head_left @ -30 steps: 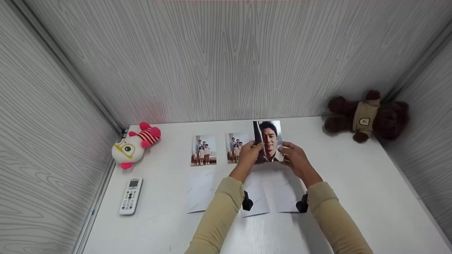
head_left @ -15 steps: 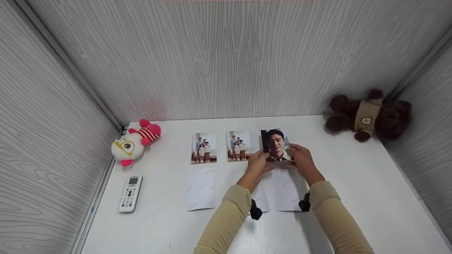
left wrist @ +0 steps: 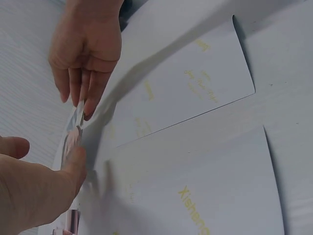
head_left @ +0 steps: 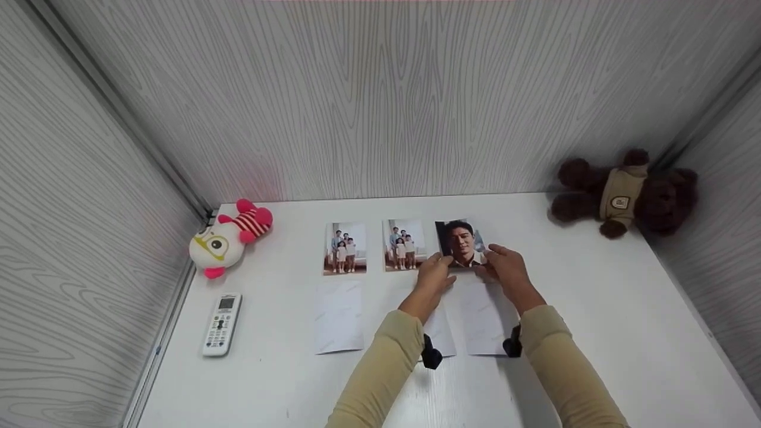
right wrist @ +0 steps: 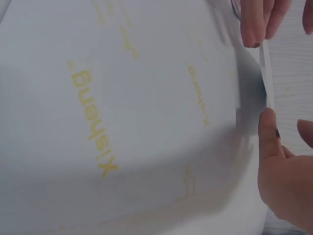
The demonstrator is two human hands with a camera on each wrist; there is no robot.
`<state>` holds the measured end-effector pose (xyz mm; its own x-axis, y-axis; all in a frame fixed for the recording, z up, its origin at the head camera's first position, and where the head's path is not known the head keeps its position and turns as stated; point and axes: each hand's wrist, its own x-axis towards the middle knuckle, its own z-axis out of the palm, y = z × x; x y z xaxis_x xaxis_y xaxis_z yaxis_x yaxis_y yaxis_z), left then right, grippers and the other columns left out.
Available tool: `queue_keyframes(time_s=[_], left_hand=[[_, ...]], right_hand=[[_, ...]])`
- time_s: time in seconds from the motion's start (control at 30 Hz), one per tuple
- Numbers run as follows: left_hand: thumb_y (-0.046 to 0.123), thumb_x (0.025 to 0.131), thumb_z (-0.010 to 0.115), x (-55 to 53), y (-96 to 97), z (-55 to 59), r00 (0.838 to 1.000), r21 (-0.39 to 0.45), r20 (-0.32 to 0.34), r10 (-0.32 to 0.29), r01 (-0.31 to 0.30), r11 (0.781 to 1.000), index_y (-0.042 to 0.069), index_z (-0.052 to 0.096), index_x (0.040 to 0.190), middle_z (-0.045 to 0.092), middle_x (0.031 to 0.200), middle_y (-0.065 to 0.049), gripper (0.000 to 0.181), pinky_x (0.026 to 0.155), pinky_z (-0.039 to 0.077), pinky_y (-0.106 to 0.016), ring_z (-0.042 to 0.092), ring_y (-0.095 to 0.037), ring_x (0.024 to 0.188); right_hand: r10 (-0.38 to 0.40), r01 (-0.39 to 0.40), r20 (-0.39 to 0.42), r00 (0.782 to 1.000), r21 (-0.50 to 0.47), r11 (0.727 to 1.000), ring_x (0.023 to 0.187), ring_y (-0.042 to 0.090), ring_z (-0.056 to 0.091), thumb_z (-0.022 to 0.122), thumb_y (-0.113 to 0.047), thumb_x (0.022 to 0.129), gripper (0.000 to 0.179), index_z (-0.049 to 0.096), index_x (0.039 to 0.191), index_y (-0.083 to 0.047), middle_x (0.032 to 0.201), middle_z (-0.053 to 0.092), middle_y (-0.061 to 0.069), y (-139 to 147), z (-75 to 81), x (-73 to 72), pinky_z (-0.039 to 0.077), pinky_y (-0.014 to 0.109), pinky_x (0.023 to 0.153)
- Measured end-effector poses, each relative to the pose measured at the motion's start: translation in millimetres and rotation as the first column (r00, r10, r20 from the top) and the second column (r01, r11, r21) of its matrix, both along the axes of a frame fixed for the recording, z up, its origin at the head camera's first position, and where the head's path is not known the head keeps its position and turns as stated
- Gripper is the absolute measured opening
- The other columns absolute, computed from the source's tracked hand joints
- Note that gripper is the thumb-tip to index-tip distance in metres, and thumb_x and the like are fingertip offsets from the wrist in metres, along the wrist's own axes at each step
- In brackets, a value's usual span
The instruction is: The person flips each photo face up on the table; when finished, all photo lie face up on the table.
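Note:
Both hands pinch the near corners of a portrait photo (head_left: pixel 461 242), which shows a person against a dark background. My left hand (head_left: pixel 431 282) holds its left corner, thumb on top. On the right corner is my right hand (head_left: pixel 508 276). In the left wrist view the photo appears nearly edge-on between the hands; whether its far edge touches the table cannot be told. To its left lie two matching family photos (head_left: pixel 345 248), face up in a row. Nearer me are white photo backs (head_left: pixel 339 318) with faint yellow print, one partly behind my left arm.
A white remote control (head_left: pixel 222 325) lies at the left, below a pink-and-white plush toy (head_left: pixel 229 241). At the back right, a brown teddy bear (head_left: pixel 624 193) lies on its side. Grey wood-grain panels (head_left: pixel 380 101) enclose the white table (head_left: pixel 606 333).
The portrait photo has come down toward the table and slightly right, in line with the family photos. Both hands moved with it; the second family photo is now less covered.

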<state>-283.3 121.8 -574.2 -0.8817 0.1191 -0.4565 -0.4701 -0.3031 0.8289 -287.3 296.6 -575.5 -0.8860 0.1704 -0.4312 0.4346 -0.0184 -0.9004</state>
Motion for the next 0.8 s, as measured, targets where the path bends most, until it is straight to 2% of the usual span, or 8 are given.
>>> queue_keyframes(time_s=[0.13, 0.23, 0.33, 0.4, 0.53, 0.8], left_hand=[[0.015, 0.101, 0.053, -3.3, 1.6, 0.0, 1.0, -0.026, -0.007, -0.012, 0.012, 1.0, -0.003, 0.031, 0.156, 0.029, 0.163, -0.024, 0.062, 0.113, 0.046, -0.047, 0.035, -0.039, 0.148], [0.017, 0.102, 0.053, -5.5, 2.4, -0.6, 0.999, -0.036, -0.014, -0.034, 0.033, 0.999, -0.001, 0.029, 0.158, 0.027, 0.164, -0.024, 0.063, 0.115, 0.043, -0.047, 0.034, -0.038, 0.149], [0.017, 0.101, 0.053, -7.0, 2.9, -1.3, 0.998, -0.068, -0.03, -0.048, 0.046, 0.997, 0.001, 0.029, 0.158, 0.03, 0.163, -0.024, 0.064, 0.115, 0.044, -0.048, 0.037, -0.038, 0.148], [0.018, 0.101, 0.053, -7.8, 2.9, -1.6, 0.997, -0.087, -0.042, -0.057, 0.053, 0.995, 0.002, 0.029, 0.159, 0.032, 0.162, -0.024, 0.064, 0.115, 0.044, -0.048, 0.039, -0.038, 0.147], [0.02, 0.101, 0.053, -8.6, 2.9, -2.7, 0.995, -0.126, -0.062, -0.083, 0.074, 0.989, 0.003, 0.03, 0.159, 0.037, 0.159, -0.025, 0.064, 0.114, 0.045, -0.048, 0.042, -0.037, 0.145], [0.018, 0.102, 0.051, -8.4, 3.2, -3.5, 0.99, -0.167, -0.093, -0.105, 0.088, 0.982, -0.001, 0.032, 0.157, 0.043, 0.155, -0.026, 0.061, 0.11, 0.047, -0.047, 0.047, -0.034, 0.138]], right_hand=[[-0.023, 0.023, 0.002, 1.0, -0.034, 0.999, 0.098, 0.012, 0.065, 0.047, -0.021, 0.108, 0.055, 0.032, 0.157, -0.001, 0.125, 0.057, 0.013, -0.7, -0.9, -1.1, 0.057, 0.028, 0.094], [-0.01, 0.01, 0.003, 1.0, -0.023, 1.0, 0.119, 0.021, 0.06, 0.044, -0.022, 0.109, 0.055, 0.03, 0.158, 0.0, 0.143, 0.051, 0.02, -2.6, -2.4, -3.0, 0.051, 0.033, 0.106], [0.04, -0.041, -0.014, 0.999, -0.018, 0.999, 0.143, 0.028, 0.044, 0.04, -0.02, 0.11, 0.056, 0.025, 0.158, 0.003, 0.161, 0.035, 0.022, -4.6, -3.3, -4.9, 0.04, 0.037, 0.118], [0.062, -0.062, -0.029, 0.998, -0.02, 0.998, 0.151, 0.031, 0.033, 0.039, -0.02, 0.11, 0.057, 0.022, 0.158, 0.005, 0.165, 0.026, 0.023, -5.8, -3.6, -6.2, 0.035, 0.039, 0.122], [0.057, -0.058, -0.047, 0.997, -0.012, 0.998, 0.154, 0.034, 0.025, 0.04, -0.019, 0.109, 0.058, 0.021, 0.158, 0.005, 0.167, 0.021, 0.023, -6.2, -4.1, -6.5, 0.032, 0.039, 0.123], [0.042, -0.041, -0.07, 0.997, 0.018, 0.999, 0.151, 0.036, 0.032, 0.043, -0.02, 0.108, 0.059, 0.024, 0.158, 0.004, 0.164, 0.027, 0.025, -3.3, -6.8, -1.5, 0.035, 0.041, 0.122]])
